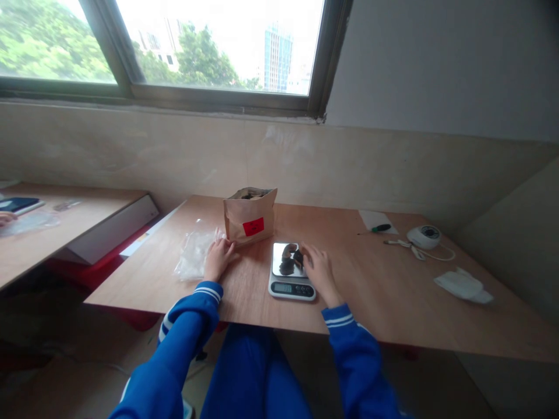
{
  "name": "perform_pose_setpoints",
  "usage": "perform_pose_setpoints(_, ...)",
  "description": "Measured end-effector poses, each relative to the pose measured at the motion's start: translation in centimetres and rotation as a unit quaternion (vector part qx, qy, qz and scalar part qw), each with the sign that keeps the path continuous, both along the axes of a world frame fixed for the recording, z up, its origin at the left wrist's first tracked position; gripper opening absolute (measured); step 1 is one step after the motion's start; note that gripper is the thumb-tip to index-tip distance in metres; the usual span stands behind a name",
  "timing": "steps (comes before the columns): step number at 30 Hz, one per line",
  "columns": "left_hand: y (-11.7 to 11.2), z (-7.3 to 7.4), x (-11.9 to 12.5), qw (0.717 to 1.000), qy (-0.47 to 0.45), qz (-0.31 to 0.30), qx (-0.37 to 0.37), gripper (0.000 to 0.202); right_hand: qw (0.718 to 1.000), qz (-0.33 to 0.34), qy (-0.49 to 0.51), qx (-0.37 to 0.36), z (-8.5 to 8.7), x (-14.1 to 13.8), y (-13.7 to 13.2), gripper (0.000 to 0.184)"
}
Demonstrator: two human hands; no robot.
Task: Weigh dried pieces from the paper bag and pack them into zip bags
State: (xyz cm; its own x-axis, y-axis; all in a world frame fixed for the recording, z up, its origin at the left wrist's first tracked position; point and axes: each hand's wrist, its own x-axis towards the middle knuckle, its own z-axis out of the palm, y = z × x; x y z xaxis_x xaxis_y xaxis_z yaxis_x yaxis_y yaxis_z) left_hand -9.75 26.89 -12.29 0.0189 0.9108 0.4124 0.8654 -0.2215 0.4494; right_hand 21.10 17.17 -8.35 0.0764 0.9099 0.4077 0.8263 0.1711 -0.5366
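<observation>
A digital kitchen scale (pixel 292 290) stands near the table's front edge, its display lit but too small to read. Several dark brown, curled dried pieces (pixel 287 266) lie on its plate. My right hand (pixel 318 267) is at the plate's right side, fingers bent with their tips on one dark piece. My left hand (pixel 218 257) lies on the table with fingers stretched out and slightly apart. It is between clear plastic bags (pixel 192 256) and an upright brown paper bag (pixel 262 214) with a red label. The paper bag's top is open, with dark contents showing.
On the wooden table (pixel 367 297), a screwdriver (pixel 383 228) lies by white paper (pixel 371 219). A white dome camera (pixel 423 237) with its cable and a folded white cloth or bag (pixel 463 285) are at the right. Another person's hand (pixel 6 218) shows at a neighbouring table.
</observation>
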Motion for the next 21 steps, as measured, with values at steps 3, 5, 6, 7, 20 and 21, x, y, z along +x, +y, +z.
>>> perform_pose_setpoints(3,-0.1,0.2,0.1,1.0,-0.002,-0.002,-0.002,0.027,0.997,-0.023,-0.053,-0.055,0.9,-0.5,0.4,0.042)
perform_pose_setpoints(5,-0.2,0.3,0.1,1.0,-0.001,-0.002,-0.004,0.026,0.994,-0.042,-0.07,-0.071,1.0,-0.5,0.0,0.042)
perform_pose_setpoints(6,-0.2,0.3,0.1,1.0,0.0,-0.001,-0.004,0.025,0.993,-0.05,-0.071,-0.074,0.9,-0.5,-0.3,0.041)
perform_pose_setpoints(7,-0.3,0.3,0.1,1.0,0.001,0.0,-0.003,0.025,0.993,-0.055,-0.069,-0.075,0.8,-0.5,-0.5,0.04)
perform_pose_setpoints(20,0.1,-0.3,0.0,0.999,-0.038,-0.016,-0.014,0.041,0.964,0.222,0.043,0.137,13.2,-4.9,5.7,0.033)
perform_pose_setpoints(21,0.1,-0.4,-0.1,0.999,-0.028,-0.022,-0.011,0.04,0.957,0.252,0.019,0.145,14.4,-5.8,6.6,0.033)
